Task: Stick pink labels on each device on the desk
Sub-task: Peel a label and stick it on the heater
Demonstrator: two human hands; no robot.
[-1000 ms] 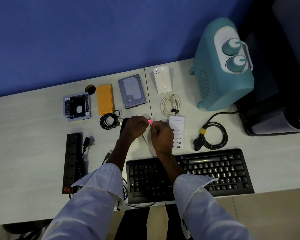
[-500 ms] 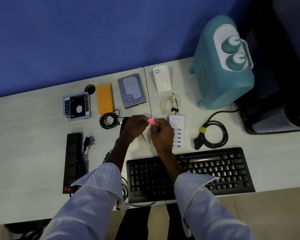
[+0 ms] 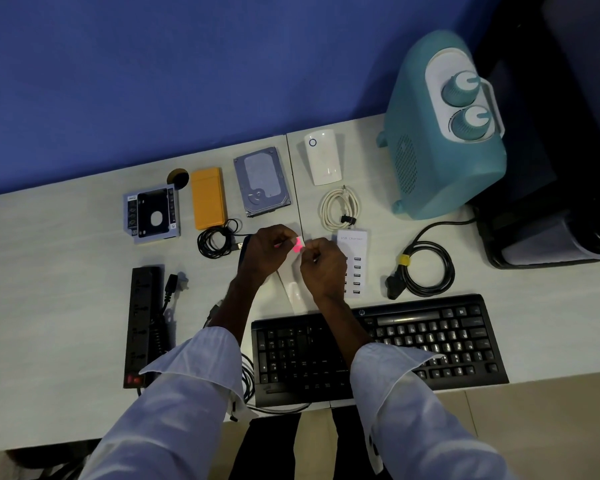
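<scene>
Both hands are raised over the middle of the desk [image 3: 66,271], just beyond the black keyboard [image 3: 413,341]. Position is near enough unchanged from a second ago.

Left hand [image 3: 269,252]: fingers curled, thumb and fingertips pinching the left edge of the pink label [image 3: 298,244].

Right hand [image 3: 321,268]: fingers also curled, pinching the label's right edge. It now sits slightly closer to the left hand than a second ago.

The label is still off the desk, between the two sets of fingertips. It is above the gap between the hard drive [image 3: 262,181] and the white USB charger [image 3: 355,244]. It has hardly shifted in the last second.

A pale strip [image 3: 291,285] shows below the hands, running toward the keyboard. I cannot tell whether it is held or lies on the desk.

Devices lie where they did earlier:
- Drive caddy [image 3: 152,214], orange case [image 3: 208,199] and hard drive in a back row.
- White plug-in unit [image 3: 323,156] to their right.
- Teal heater [image 3: 444,133] at far right.
- Black power strip [image 3: 142,323] at left.
</scene>
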